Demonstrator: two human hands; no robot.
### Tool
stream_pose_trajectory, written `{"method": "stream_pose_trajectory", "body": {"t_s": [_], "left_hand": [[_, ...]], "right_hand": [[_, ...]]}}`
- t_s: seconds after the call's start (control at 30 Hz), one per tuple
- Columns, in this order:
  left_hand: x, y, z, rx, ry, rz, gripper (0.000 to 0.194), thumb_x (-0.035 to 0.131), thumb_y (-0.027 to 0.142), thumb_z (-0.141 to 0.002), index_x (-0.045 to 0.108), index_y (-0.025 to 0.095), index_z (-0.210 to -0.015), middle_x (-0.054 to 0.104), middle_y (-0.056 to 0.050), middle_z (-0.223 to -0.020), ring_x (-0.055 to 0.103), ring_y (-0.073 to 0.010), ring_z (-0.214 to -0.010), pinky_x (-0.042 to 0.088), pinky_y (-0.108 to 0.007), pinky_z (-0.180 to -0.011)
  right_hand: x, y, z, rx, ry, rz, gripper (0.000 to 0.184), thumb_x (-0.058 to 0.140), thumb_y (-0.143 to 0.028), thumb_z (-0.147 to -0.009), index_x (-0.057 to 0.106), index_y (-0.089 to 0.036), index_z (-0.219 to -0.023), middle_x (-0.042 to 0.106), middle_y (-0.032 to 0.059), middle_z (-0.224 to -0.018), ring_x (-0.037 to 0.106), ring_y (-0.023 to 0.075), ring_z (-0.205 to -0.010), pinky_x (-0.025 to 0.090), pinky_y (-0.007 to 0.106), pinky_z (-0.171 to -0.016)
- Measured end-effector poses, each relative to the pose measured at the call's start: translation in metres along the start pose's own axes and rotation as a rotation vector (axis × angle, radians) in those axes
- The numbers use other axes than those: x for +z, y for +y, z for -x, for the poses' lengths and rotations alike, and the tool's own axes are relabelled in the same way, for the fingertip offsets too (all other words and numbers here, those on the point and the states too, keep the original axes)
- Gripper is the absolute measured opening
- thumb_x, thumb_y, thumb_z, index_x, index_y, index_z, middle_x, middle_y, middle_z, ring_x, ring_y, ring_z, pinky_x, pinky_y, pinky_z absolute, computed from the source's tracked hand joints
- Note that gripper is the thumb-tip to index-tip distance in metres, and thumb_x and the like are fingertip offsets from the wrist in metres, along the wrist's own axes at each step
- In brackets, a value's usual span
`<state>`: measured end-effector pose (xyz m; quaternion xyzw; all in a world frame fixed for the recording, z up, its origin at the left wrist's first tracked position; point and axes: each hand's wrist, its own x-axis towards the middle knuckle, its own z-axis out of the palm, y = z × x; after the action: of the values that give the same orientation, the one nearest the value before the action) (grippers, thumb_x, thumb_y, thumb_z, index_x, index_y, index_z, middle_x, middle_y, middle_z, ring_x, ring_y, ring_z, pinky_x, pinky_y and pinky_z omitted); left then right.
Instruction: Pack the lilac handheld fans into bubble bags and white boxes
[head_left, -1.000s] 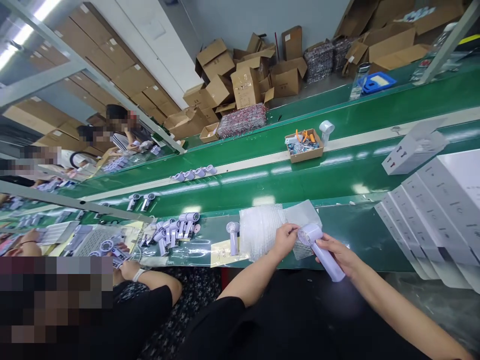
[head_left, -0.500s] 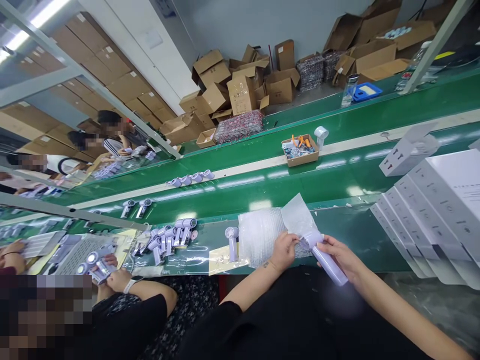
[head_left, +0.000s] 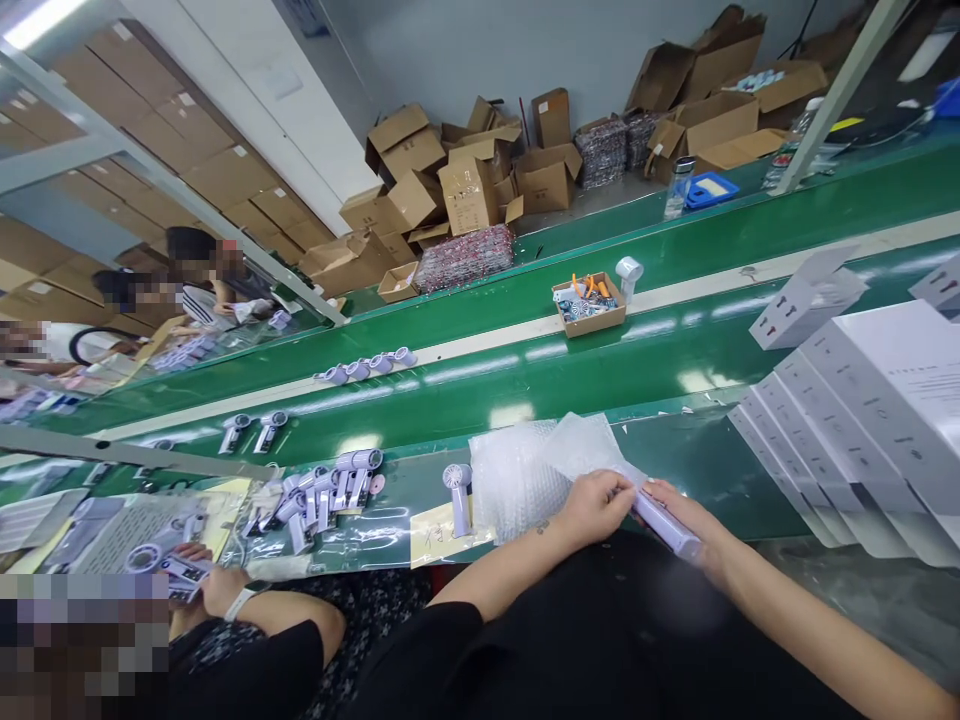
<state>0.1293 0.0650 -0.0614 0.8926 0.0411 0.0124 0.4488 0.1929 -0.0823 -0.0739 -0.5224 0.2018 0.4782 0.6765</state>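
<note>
A lavender handheld fan slants between my hands, its handle pointing down towards my body. My right hand is wrapped round the handle from the right. From the left, my left hand is closed in a pinch beside the fan's upper end, on the edge of a bubble-wrap bag. The fan's head is largely hidden by my fingers and the wrap. More bubble wrap lies flat to the left. Beside it, another handheld fan lies on a yellow paper with handwriting.
White printed boxes stand in a row at right. Several fans are heaped left, near a co-worker's hands. Across the green conveyor sit a small carton of parts and a fan.
My left hand has moved right and down, closer to my right hand. The bag's raised flap has sunk lower over the fan's head. The fan's handle has shifted slightly up.
</note>
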Motion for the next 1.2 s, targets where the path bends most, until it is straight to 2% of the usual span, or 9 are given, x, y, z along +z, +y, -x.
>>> {"method": "stream_pose_trajectory", "body": {"t_s": [0.3, 0.47, 0.57, 0.63, 0.77, 0.83, 0.97, 1.03, 1.2], "left_hand": [[-0.023, 0.020, -0.022, -0.296, -0.049, 0.267, 0.015, 0.056, 0.026, -0.074, 0.065, 0.015, -0.077, 0.057, 0.003, -0.057, 0.049, -0.0084, -0.049, 0.040, -0.020, -0.049], [-0.036, 0.030, -0.028, -0.482, -0.028, 0.618, 0.019, 0.065, 0.030, -0.068, 0.061, 0.012, -0.071, 0.046, 0.006, -0.047, 0.036, -0.0043, -0.035, 0.030, -0.017, -0.035], [-0.054, 0.039, -0.027, -0.350, 0.024, 0.638, 0.026, 0.063, 0.038, -0.072, 0.062, 0.011, -0.074, 0.049, 0.003, -0.052, 0.041, -0.0052, -0.039, 0.034, -0.018, -0.039], [-0.070, 0.040, -0.027, -0.136, 0.014, 0.566, 0.036, 0.067, 0.041, -0.070, 0.064, 0.014, -0.093, 0.062, -0.005, -0.075, 0.056, -0.0115, -0.060, 0.045, -0.022, -0.053], [-0.083, 0.034, -0.039, 0.191, -0.190, 0.451, 0.115, 0.088, 0.036, -0.034, 0.035, 0.026, -0.136, 0.041, -0.014, -0.135, 0.048, -0.0285, -0.111, 0.048, -0.030, -0.074], [-0.075, 0.036, -0.047, 0.185, -0.310, 0.486, 0.112, 0.088, 0.037, -0.038, 0.034, 0.025, -0.136, 0.048, -0.014, -0.128, 0.053, -0.0263, -0.103, 0.048, -0.029, -0.073], [-0.056, 0.050, -0.049, 0.156, -0.637, 0.633, 0.066, 0.080, 0.042, -0.057, 0.055, 0.016, -0.112, 0.063, -0.007, -0.090, 0.060, -0.0195, -0.081, 0.046, -0.030, -0.073], [-0.055, 0.054, -0.043, 0.157, -0.698, 0.630, 0.051, 0.080, 0.041, -0.057, 0.061, 0.012, -0.094, 0.062, -0.006, -0.083, 0.059, -0.0191, -0.078, 0.045, -0.030, -0.073], [-0.064, 0.049, -0.029, 0.067, -0.384, 0.665, 0.049, 0.083, 0.032, -0.052, 0.062, 0.013, -0.093, 0.061, -0.005, -0.088, 0.056, -0.0178, -0.079, 0.043, -0.028, -0.072]], "right_hand": [[-0.015, -0.024, 0.022, -0.119, -0.012, 0.190, 0.027, 0.074, -0.026, -0.065, 0.053, -0.019, -0.080, 0.063, 0.0001, -0.059, 0.060, 0.0125, -0.050, 0.049, 0.021, -0.046], [-0.015, -0.055, 0.051, -0.378, -0.006, 0.714, 0.016, 0.063, -0.031, -0.075, 0.057, -0.019, -0.085, 0.058, -0.0035, -0.048, 0.054, 0.0120, -0.038, 0.044, 0.021, -0.040], [-0.009, -0.067, 0.067, -0.562, 0.078, 0.825, 0.015, 0.053, -0.035, -0.082, 0.057, -0.020, -0.081, 0.060, -0.0027, -0.050, 0.058, 0.0132, -0.044, 0.047, 0.022, -0.046], [0.000, -0.068, 0.077, -0.644, 0.039, 0.760, 0.020, 0.049, -0.039, -0.084, 0.057, -0.021, -0.084, 0.062, -0.0021, -0.054, 0.061, 0.0138, -0.048, 0.048, 0.023, -0.050], [0.025, -0.062, 0.084, -0.705, -0.195, 0.542, 0.026, 0.044, -0.044, -0.087, 0.052, -0.019, -0.091, 0.062, -0.0025, -0.057, 0.059, 0.0123, -0.050, 0.049, 0.024, -0.053], [0.036, -0.059, 0.084, -0.724, -0.288, 0.495, 0.026, 0.044, -0.044, -0.088, 0.050, -0.019, -0.091, 0.060, -0.0032, -0.056, 0.057, 0.0108, -0.049, 0.048, 0.023, -0.052], [0.036, -0.052, 0.099, -0.762, -0.356, 0.474, 0.027, 0.046, -0.044, -0.088, 0.049, -0.018, -0.097, 0.058, -0.0041, -0.053, 0.057, 0.0110, -0.046, 0.047, 0.023, -0.049], [0.020, -0.050, 0.115, -0.813, -0.178, 0.413, 0.038, 0.052, -0.045, -0.085, 0.044, -0.019, -0.112, 0.060, -0.0041, -0.057, 0.058, 0.0128, -0.047, 0.049, 0.025, -0.047], [-0.046, -0.059, 0.137, -0.895, 0.889, 0.269, 0.089, 0.067, -0.046, -0.072, 0.019, -0.016, -0.139, 0.065, -0.0005, -0.065, 0.061, 0.0175, -0.049, 0.051, 0.029, -0.048]]}}
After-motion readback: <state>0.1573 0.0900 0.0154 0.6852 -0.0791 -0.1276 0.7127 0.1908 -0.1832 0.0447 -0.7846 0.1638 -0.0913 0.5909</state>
